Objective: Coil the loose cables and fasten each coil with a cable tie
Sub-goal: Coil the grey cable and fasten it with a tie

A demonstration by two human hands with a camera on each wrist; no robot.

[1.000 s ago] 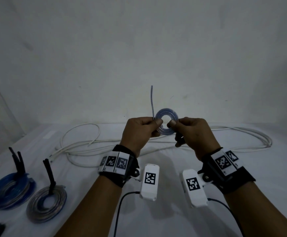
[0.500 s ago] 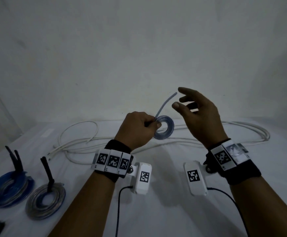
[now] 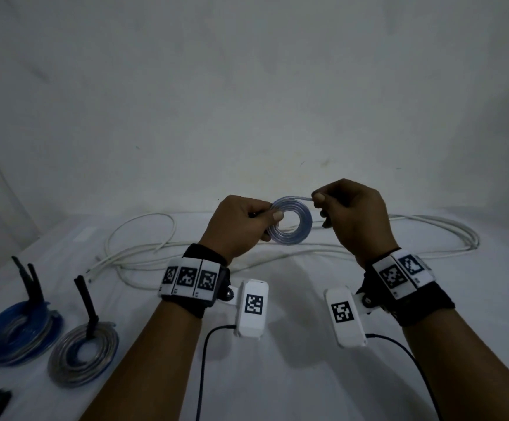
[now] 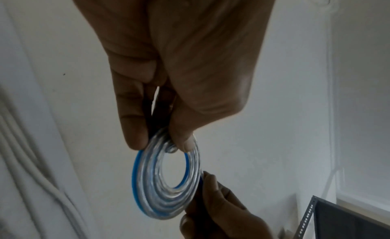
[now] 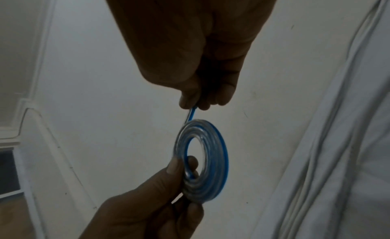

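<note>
Two hands hold mid-frame: our left hand (image 3: 241,223) pinches the clear-and-blue flat cable coil (image 3: 291,220), our right hand (image 3: 353,214) its tail; any slack and it springs loose.

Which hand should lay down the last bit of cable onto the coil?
Right, probably. The right hand already pinches the loose end at the coil's rim, while the left hand grips the coil.

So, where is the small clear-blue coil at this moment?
In the head view the small coil is held up in the air at centre, between the left hand, which pinches its rim, and the right hand, which pinches its free end, above the white cable.
</note>
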